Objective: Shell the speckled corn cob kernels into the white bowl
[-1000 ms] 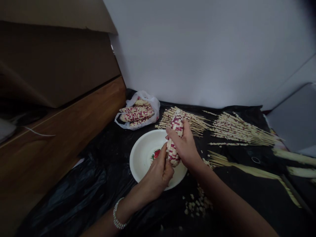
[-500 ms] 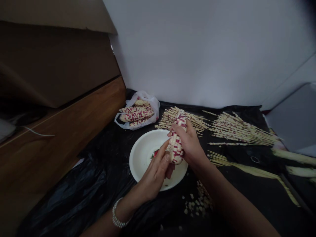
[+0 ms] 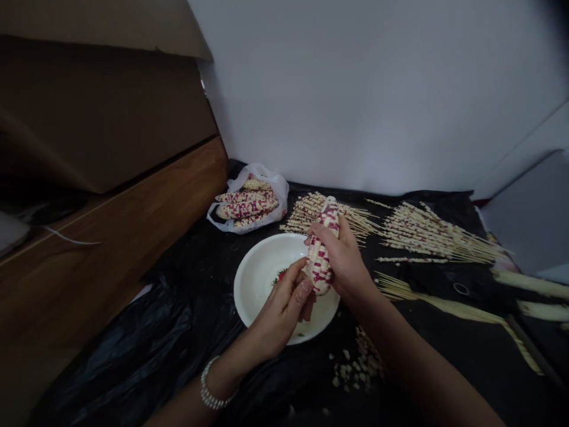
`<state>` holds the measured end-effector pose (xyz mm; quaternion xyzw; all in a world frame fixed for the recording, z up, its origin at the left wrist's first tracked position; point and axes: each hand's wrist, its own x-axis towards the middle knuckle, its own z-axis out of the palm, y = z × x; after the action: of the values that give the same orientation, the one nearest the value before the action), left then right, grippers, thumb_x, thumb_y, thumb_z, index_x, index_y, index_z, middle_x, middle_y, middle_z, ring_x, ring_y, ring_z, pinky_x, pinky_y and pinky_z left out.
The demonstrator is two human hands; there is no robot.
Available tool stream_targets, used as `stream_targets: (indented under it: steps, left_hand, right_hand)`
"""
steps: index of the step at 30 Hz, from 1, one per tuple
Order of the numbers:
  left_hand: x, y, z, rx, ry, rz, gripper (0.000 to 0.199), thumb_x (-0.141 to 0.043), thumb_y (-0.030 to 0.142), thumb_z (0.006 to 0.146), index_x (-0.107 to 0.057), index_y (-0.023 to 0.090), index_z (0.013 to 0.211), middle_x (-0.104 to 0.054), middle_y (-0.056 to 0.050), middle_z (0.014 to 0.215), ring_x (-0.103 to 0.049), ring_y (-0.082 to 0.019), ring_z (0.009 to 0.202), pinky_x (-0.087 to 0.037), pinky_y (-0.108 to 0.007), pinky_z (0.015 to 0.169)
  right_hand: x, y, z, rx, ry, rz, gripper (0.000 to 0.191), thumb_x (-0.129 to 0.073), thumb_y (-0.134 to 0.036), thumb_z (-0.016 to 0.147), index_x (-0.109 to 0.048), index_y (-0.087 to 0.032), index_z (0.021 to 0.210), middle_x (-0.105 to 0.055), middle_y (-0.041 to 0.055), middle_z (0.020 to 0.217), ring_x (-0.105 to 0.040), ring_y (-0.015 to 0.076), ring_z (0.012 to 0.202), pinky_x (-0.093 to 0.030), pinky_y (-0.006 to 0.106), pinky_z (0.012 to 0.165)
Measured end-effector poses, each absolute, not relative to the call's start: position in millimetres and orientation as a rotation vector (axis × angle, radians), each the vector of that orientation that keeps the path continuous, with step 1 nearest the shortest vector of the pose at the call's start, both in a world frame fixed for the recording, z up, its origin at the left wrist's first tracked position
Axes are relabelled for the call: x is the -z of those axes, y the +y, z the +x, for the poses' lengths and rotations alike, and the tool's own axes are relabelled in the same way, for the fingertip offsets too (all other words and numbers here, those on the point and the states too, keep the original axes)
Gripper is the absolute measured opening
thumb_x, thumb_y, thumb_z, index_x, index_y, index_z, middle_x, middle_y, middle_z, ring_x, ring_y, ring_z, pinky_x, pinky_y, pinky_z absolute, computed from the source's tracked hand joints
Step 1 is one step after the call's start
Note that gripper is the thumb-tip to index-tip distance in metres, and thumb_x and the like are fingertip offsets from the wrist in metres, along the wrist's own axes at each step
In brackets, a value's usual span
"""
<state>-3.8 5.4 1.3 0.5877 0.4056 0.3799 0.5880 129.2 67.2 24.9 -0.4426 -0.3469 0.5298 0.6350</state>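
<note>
An ear of corn (image 3: 320, 261) with cream and purple kernels is held tilted above a white basin (image 3: 249, 290). My right hand (image 3: 340, 252) is wrapped round its middle, thumb across the front. At the lower left end, my left hand (image 3: 284, 305) grips the cob with bent fingers; some fingertips are hidden behind it, and the thumb lies close to the kernels. A beaded bracelet (image 3: 208, 388) circles my left wrist. Inside the basin shows a red and green print, partly covered by my left hand.
Behind the basin sits a plastic bag (image 3: 284, 187) of corn ears. Skewers threaded with kernels (image 3: 418, 231) lie in two bundles at the back. Bare sticks (image 3: 440, 299) rest on the right. Loose kernels (image 3: 355, 367) are scattered on black plastic sheeting (image 3: 146, 344).
My left thumb has drawn back slightly from the cob's lower end, and more of the kernels there show. The right hand keeps its hold almost unmoved.
</note>
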Motion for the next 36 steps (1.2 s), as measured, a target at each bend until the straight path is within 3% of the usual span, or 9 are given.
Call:
stream_targets:
  steps: [5,11,17,23,27,30,36]
  left_hand:
    - [2,11,-3,-0.821,0.811,1.127,0.059,-0.05,0.05,0.097,-0.043,0.012,0.141,-0.052,0.003,0.065,-0.042,-0.011,0.054,-0.03,-0.027,0.054]
    - [3,15,-7,-0.735,0.711,1.03,0.021,-0.052,0.035,0.092,-0.053,0.017,0.104,-0.045,0.004,0.067,-0.033,-0.007,0.053,-0.02,-0.023,0.047]
    - [-6,11,-6,-0.6,0.691,0.824,0.021,-0.052,0.035,0.078,-0.046,0.018,0.09,-0.05,0.002,0.069,-0.029,-0.004,0.047,-0.012,-0.022,0.044]
    - [-1,15,-5,-0.645,0.746,0.924,0.017,-0.046,0.034,0.083,-0.048,0.019,0.089,-0.052,0.001,0.065,-0.033,-0.006,0.042,-0.015,-0.023,0.042]
    - [-4,14,-8,-0.799,0.999,1.368,0.043,-0.033,0.051,0.1,-0.054,0.018,0.083,-0.05,0.001,0.06,-0.04,-0.01,0.048,-0.027,-0.025,0.048]
    - [-10,9,-10,-0.776,1.053,1.613,0.039,-0.041,0.054,0.099,-0.056,0.019,0.092,-0.057,-0.001,0.071,-0.048,-0.014,0.059,-0.037,-0.029,0.06]
    - [-9,2,-7,-0.727,1.157,1.76,0.031,-0.035,0.044,0.104,-0.056,0.021,0.1,-0.065,-0.008,0.09,-0.056,-0.022,0.082,-0.039,-0.037,0.078]
  right_hand:
    - [-32,66,129,-1.28,-0.774,-1.005,0.037,-0.078,-0.04,0.073,-0.054,-0.028,0.097,-0.064,-0.003,0.071,-0.056,0.0154,0.056,-0.046,0.028,0.051]
    - [-33,62,125,-1.307,-0.824,-1.016,0.036,-0.077,-0.041,0.073,-0.053,-0.027,0.097,-0.064,-0.0038,0.066,-0.055,0.0138,0.054,-0.044,0.026,0.05]
    - [-29,59,120,-1.343,-0.864,-1.048,0.039,-0.078,-0.039,0.071,-0.054,-0.027,0.098,-0.063,-0.0052,0.074,-0.056,0.0128,0.055,-0.045,0.026,0.052]
    - [-27,64,125,-1.366,-0.849,-1.035,0.037,-0.078,-0.041,0.072,-0.055,-0.026,0.098,-0.064,-0.0038,0.07,-0.056,0.0134,0.055,-0.045,0.025,0.05]
    - [-28,67,129,-1.338,-0.803,-1.011,0.034,-0.079,-0.04,0.073,-0.055,-0.027,0.094,-0.065,-0.0036,0.069,-0.058,0.0145,0.056,-0.046,0.026,0.051]
    - [-28,68,129,-1.341,-0.8,-1.016,0.033,-0.078,-0.039,0.074,-0.055,-0.027,0.094,-0.065,-0.0032,0.068,-0.056,0.0143,0.055,-0.046,0.027,0.05]
    - [-26,66,124,-1.343,-0.765,-1.025,0.037,-0.08,-0.038,0.071,-0.054,-0.027,0.095,-0.064,-0.004,0.068,-0.055,0.0139,0.055,-0.047,0.026,0.05]
